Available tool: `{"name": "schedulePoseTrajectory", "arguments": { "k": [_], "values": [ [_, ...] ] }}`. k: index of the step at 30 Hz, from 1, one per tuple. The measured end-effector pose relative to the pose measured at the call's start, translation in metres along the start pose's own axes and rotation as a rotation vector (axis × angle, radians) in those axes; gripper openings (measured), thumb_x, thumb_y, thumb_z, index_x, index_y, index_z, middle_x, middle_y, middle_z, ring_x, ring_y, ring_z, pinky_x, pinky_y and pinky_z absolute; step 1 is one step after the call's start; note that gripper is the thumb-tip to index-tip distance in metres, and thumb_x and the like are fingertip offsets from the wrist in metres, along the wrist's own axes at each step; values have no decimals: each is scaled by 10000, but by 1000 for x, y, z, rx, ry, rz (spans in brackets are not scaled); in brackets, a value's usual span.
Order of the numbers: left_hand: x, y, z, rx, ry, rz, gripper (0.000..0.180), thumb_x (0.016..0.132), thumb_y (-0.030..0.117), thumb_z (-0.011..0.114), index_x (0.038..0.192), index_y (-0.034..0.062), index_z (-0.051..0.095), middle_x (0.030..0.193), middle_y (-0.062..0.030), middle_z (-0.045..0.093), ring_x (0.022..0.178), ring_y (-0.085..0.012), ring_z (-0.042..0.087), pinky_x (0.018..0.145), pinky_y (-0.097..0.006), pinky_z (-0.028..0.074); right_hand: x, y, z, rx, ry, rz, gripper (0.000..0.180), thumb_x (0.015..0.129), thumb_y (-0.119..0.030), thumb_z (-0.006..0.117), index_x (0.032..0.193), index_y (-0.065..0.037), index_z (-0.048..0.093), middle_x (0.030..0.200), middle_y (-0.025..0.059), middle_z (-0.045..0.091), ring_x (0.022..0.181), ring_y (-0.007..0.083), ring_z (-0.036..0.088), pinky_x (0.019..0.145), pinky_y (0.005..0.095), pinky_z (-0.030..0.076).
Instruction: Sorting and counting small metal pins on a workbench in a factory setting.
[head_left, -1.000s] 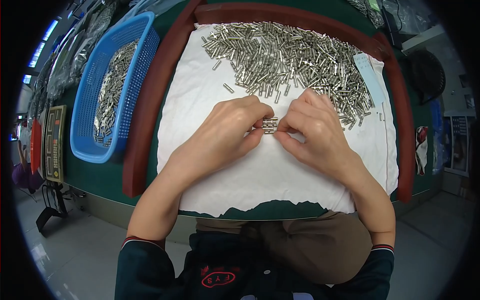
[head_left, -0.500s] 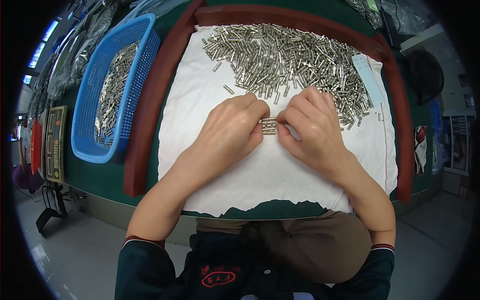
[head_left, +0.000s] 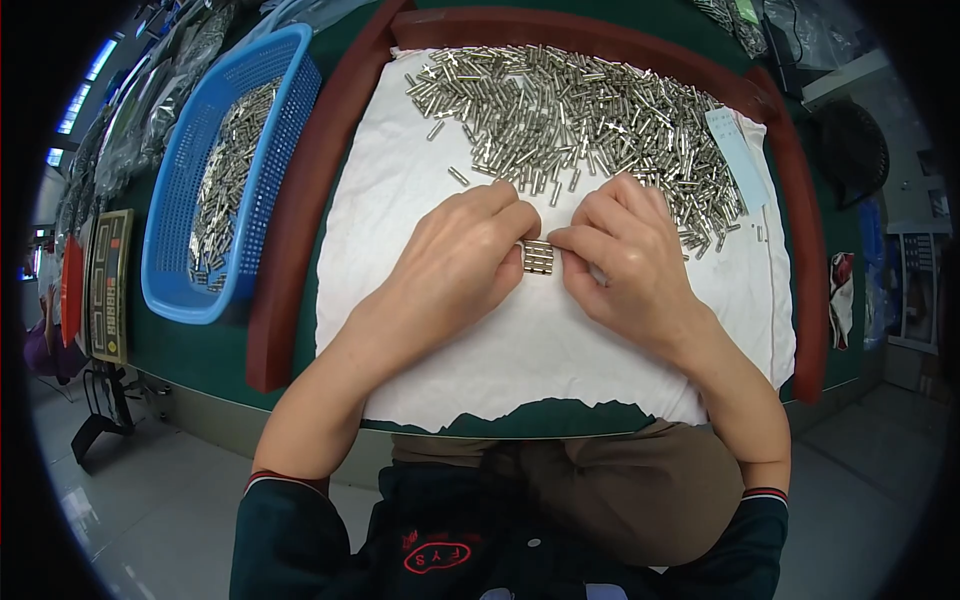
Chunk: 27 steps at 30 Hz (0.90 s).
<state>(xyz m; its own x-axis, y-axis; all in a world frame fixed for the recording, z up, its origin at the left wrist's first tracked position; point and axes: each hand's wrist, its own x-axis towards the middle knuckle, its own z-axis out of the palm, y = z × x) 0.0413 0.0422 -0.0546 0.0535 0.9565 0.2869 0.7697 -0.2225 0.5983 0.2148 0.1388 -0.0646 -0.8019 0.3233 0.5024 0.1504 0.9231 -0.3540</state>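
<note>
Your left hand (head_left: 468, 235) pinches the left end of the pin block (head_left: 538, 258) above the white cloth (head_left: 500, 350), while your right hand (head_left: 632, 250), thumb further back than a second ago, meets its upper right corner, grip undeterminable, leaving the left apparently bearing the hold.

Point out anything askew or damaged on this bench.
The white cloth has a ragged near edge, as if torn, showing green tabletop. A metal pin lies apart from the pile, just beyond the left hand.
</note>
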Motion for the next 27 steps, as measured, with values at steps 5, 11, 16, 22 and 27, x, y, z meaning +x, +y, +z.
{"name": "schedulePoseTrajectory", "arguments": {
  "k": [5,11,16,22,27],
  "values": [
    [-1,1,-3,-51,-33,-35,133,724,-62,600,853,-33,619,799,-137,602,701,-290,605,623,-366,489,0,-1,-1,-3,-8,3,87,632,-15,668,687,-77,642,766,22,548,828,220,507,715,365,373],
    [0,3,-5,-75,-80,-70,124,731,-51,594,852,-36,618,793,-138,612,695,-282,612,631,-355,497,0,-2,-2,3,0,-7,92,620,-21,672,676,-82,632,754,17,539,816,220,507,716,363,376],
    [-1,2,-6,-65,-92,-70,120,726,-44,597,844,-29,618,790,-135,614,697,-281,614,629,-357,496,0,-4,-1,4,-3,-6,95,614,-25,676,673,-82,628,753,17,535,814,218,507,717,363,377],
    [-1,3,-7,-46,-111,-56,110,718,-41,596,824,-13,613,772,-124,613,692,-283,607,617,-369,484,1,-6,-3,10,-15,-6,96,608,-27,670,660,-83,611,749,21,530,805,220,504,715,366,374],
    [-3,4,-8,-43,-113,-33,98,713,-35,599,803,6,604,762,-114,609,679,-291,584,624,-386,467,1,-6,-3,11,-19,-15,111,600,-29,660,630,-83,568,737,26,511,786,224,495,709,368,368]
  ]
}}
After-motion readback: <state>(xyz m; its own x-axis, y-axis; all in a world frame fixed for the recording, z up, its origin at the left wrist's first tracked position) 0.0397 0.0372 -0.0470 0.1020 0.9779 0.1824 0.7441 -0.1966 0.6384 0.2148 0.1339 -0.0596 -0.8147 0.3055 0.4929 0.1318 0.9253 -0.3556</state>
